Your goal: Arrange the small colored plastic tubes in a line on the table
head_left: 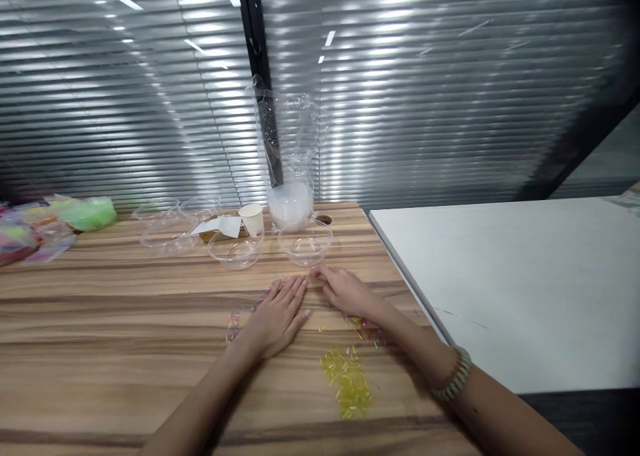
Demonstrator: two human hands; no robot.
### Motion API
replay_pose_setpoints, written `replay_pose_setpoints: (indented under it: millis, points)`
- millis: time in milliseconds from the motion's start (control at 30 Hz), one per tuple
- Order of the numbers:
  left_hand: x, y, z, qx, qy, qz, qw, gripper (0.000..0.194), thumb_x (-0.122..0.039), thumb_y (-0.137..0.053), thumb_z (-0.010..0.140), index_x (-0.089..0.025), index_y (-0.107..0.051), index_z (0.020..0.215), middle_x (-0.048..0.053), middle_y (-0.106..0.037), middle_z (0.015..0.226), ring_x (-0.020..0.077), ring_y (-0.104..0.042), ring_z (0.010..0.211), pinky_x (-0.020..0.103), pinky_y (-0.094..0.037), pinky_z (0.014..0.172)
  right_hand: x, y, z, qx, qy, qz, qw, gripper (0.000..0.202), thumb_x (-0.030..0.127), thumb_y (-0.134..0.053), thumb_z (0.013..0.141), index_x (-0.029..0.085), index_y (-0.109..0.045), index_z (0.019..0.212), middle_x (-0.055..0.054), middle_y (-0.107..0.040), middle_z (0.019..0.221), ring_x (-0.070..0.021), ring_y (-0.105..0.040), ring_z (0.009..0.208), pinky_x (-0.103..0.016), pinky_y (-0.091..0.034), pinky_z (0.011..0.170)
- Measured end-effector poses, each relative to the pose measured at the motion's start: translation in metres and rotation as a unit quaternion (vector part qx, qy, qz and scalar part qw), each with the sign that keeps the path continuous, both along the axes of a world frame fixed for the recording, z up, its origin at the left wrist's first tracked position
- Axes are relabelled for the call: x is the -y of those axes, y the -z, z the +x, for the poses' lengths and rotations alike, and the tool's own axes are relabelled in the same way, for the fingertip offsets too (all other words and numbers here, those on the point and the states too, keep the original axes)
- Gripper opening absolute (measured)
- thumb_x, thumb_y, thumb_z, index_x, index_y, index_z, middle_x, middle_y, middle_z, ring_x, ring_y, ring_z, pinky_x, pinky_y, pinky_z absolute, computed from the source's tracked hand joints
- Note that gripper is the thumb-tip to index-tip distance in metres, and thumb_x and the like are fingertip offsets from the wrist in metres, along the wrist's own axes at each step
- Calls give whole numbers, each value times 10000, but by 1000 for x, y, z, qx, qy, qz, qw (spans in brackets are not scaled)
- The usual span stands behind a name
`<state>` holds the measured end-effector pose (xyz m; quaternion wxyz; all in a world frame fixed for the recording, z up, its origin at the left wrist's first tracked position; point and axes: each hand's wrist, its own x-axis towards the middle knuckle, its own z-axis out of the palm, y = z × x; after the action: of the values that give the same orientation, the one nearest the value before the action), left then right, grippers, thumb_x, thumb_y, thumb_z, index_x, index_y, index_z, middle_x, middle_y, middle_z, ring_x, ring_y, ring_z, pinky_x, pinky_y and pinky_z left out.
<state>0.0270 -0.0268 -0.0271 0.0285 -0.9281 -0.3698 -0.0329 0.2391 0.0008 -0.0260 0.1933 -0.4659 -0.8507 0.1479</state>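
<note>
My left hand (277, 316) lies flat on the wooden table (100, 323), fingers together and stretched forward, holding nothing. My right hand (345, 291) rests just right of it, fingertips pinched low on the wood near small loose beads; whether it grips one is too small to tell. A pile of yellow tube beads (347, 381) lies near my right forearm, which wears a beaded bracelet (453, 376). Pinkish mixed beads (235, 323) are scattered left of my left hand, and more (357, 323) sit under my right wrist. A clear plastic bowl (305, 243) stands just beyond my fingers.
Further clear bowls (235, 249) (170, 235), a small white paper cup (253, 219) and a bagged stack of bowls (290, 176) stand at the back. Colourful bags (87, 213) lie far left. A white table (510, 276) adjoins on the right. Blinds cover the wall behind.
</note>
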Motion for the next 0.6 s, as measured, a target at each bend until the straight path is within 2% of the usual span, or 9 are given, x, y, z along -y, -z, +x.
replay_pose_setpoints:
  millis: [67, 233, 400, 600]
  points:
    - [-2, 0, 0, 0, -15, 11, 1000, 590, -443, -167, 1010, -62, -263, 1450, 145, -243, 1510, 248, -174, 1419, 478, -179, 1155, 0, 0, 0, -2, 5, -1, 1000, 326, 66, -427, 862, 137, -510, 1169, -119, -648, 1051, -213, -607, 962, -286, -412, 821]
    - [-7, 0, 1, 3, 5, 4, 1000, 555, -423, -162, 1017, -95, -278, 1449, 113, -276, 1504, 223, -218, 1410, 471, -198, 1152, -1, -1, 0, 7, 11, -10, 1000, 321, 69, -431, 857, 134, -520, 1159, -120, -649, 1056, -210, -606, 960, -279, -406, 814]
    - [-8, 3, -1, 19, 2, 26, 999, 550, -423, -178, 1015, -86, -377, 1401, 139, -371, 1458, 230, -290, 1383, 455, -221, 1145, 0, -3, 0, 13, 13, -11, 1000, 305, 73, -433, 862, 128, -533, 1145, -120, -651, 1043, -207, -604, 953, -270, -398, 802]
    - [-13, 8, -7, 26, -43, 69, 996, 518, -417, -209, 1010, -110, -494, 1314, 150, -490, 1373, 269, -407, 1314, 508, -231, 1128, 2, -4, 0, 2, -7, 1, 1000, 276, 67, -447, 856, 147, -577, 1087, -91, -666, 984, -197, -611, 895, -258, -385, 761]
